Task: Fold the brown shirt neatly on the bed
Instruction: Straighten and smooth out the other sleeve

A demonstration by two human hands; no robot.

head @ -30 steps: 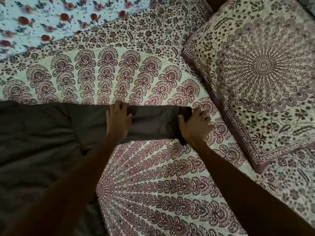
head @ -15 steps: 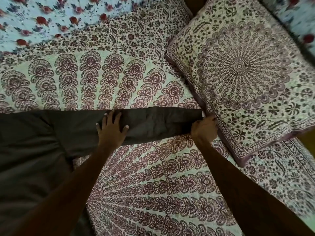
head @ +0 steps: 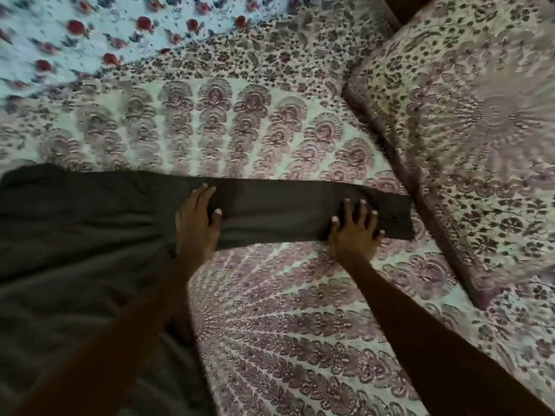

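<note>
- The brown shirt (head: 90, 250) lies on the bed (head: 285, 325), its body bunched and rippled at the far left of my view — soft, thin cloth that creases wherever it is not smoothed.
- One sleeve (head: 285, 211) runs out to the right from that body, flat across the patterned bedspread, a long dark strip.
- My left hand (head: 196, 223) rests palm-down where the sleeve meets the body, fingers together and pointing away from me, thumb out to the side; it grips nothing, only presses.
- My right hand (head: 356, 232) lies flat near the cuff end of the sleeve, fingers spread wide, also pressing and not pinching.
- The cuff (head: 399, 217) ends just beside the edge of the patterned pillow (head: 465, 145), close to it — whether it touches I cannot tell, since the picture is blurred.
- I judge the cloth light and limp: it will sag and slide if lifted by one point, so I would take the sleeve by the cuff edge with one hand and hold the shoulder seam down with the other.
- The bedspread looks soft too, so a hard drag could ruck it up under the shirt.
</note>
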